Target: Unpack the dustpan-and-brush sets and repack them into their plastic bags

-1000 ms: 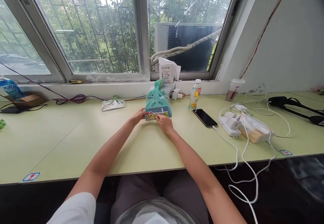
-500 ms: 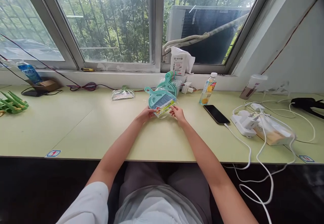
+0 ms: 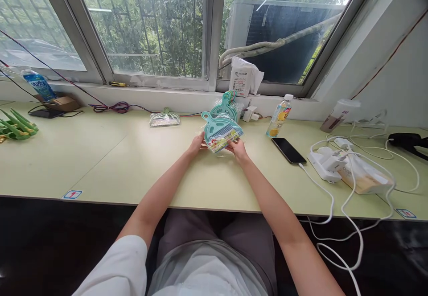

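At the far left end of the counter [image 3: 133,162], a cluster of green pointed pieces [image 3: 18,124] runs off my view. Just behind it, toward the back edge, a blue-labelled bottle [image 3: 40,85] leans by a small cardboard box [image 3: 68,103], and a coil of dark cable [image 3: 113,107] lies further along. A clear-wrapped packet with a green handle [image 3: 164,118] lies flat near that edge, well apart from the hands.

Around the middle, the person's left hand [image 3: 196,143] has its fingers closed on the lower left side of a turquoise dustpan-and-brush set [image 3: 219,129] in clear wrapping. The set is tilted, its looped handle toward the upper left and its printed card slanting up to the right. The right hand [image 3: 238,149] also has a narrow grip, pinching the card's lower edge. From here I can't tell whether the set touches the counter. Right behind it, at the back edge, stands a stack of similar dustpans [image 3: 224,104].

Further right, a bottle with an orange fruit label [image 3: 280,117] stands near the back edge, a smartphone [image 3: 289,150] lies in front of it, and toward the right end are a lidded cup [image 3: 339,115], a white power strip [image 3: 324,166] and a tissue pack [image 3: 366,175].
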Available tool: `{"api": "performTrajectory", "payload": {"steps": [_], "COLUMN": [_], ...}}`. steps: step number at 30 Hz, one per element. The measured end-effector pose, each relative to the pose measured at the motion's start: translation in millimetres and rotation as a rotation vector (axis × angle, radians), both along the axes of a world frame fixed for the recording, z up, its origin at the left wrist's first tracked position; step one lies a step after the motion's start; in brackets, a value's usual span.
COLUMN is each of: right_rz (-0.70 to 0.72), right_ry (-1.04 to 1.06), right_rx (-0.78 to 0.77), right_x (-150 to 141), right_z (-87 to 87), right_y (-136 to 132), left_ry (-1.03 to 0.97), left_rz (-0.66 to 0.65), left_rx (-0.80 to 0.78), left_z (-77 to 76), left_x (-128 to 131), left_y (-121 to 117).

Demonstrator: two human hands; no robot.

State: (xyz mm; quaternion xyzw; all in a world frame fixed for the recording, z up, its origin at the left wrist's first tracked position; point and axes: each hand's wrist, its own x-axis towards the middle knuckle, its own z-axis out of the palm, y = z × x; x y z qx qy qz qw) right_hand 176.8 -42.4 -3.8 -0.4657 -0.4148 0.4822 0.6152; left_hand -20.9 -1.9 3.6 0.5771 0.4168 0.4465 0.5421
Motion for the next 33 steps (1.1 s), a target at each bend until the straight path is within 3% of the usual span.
{"api": "performTrajectory", "payload": {"steps": [4, 9, 16, 19, 22, 24, 27, 33], "right_rz": [-0.038, 0.009, 0.058, 0.063, 0.125, 0.201, 0.278, 0.263], "right_ry": [-0.022, -0.044, -0.035, -0.045, -0.094, -0.148, -0.209, -0.233], "right_rx": [-0.007, -0.015, -0.032, -0.018, -0.003, -0.002, -0.018, -0.033], "right_x": [3.0, 3.3, -5.9, 1.1, 10.7, 13.8, 13.2, 16.0], "right_z": [7.4, 14.7, 18.1, 20.6, 23.1, 24.2, 24.6, 22.6], "right_y": [-2.9, -7.4, -9.1, -8.7, -10.2, -12.4, -15.7, -14.7], "left_ry": [-0.06, -0.133, -0.116, 0.046, 0.213, 0.285, 0.337, 0.119], "left_rz": [0.204, 0.335, 0.509, 0.586, 0.729, 0.665, 0.414, 0.175], "left_rx": [-0.008, -0.019, 0.016, 0.134, 0.383, 0.473, 0.401, 0.386], "left_z": [-3.1, -0.2, 4.1, 7.1, 12.3, 15.6, 17.8, 16.7], "left_x": [-10.5, -25.9, -27.3, -30.5, -35.3, -37.9, -39.8, -39.0], "left_y": [11.5, 14.0, 14.7, 12.9, 8.2, 6.1, 7.4, 11.4]}}
